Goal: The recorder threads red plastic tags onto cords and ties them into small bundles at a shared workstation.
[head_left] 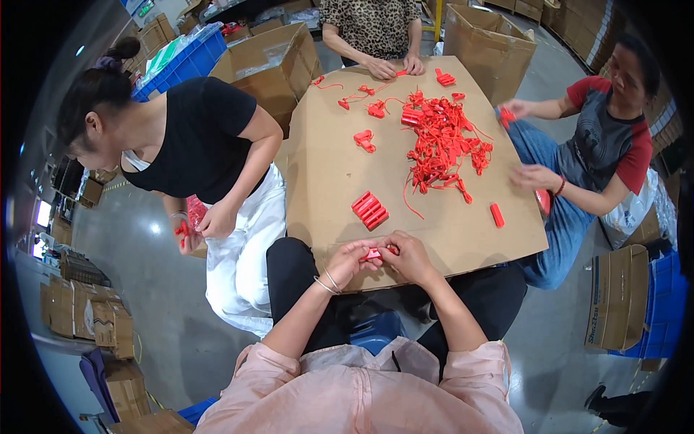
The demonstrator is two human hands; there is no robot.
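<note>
Close to the table's near edge, my left hand [350,262] and my right hand [409,257] are both closed on a small red plastic piece [374,254]. It has a pale patch on top, and my fingers hide most of its shape. Just beyond my hands lies a neat row of several red tube-like pieces [369,210]. One single red tube [497,215] rests to the right. A large tangled heap of red plastic pieces with red cords [442,141] covers the far right middle of the cardboard tabletop [325,188].
A small red cluster [364,140] lies left of the heap. Co-workers sit at the left [210,137] and right [600,145], and another person [372,36] is at the far end, all handling red pieces. Cardboard boxes [484,50] stand behind; a blue stool [377,329] is under me.
</note>
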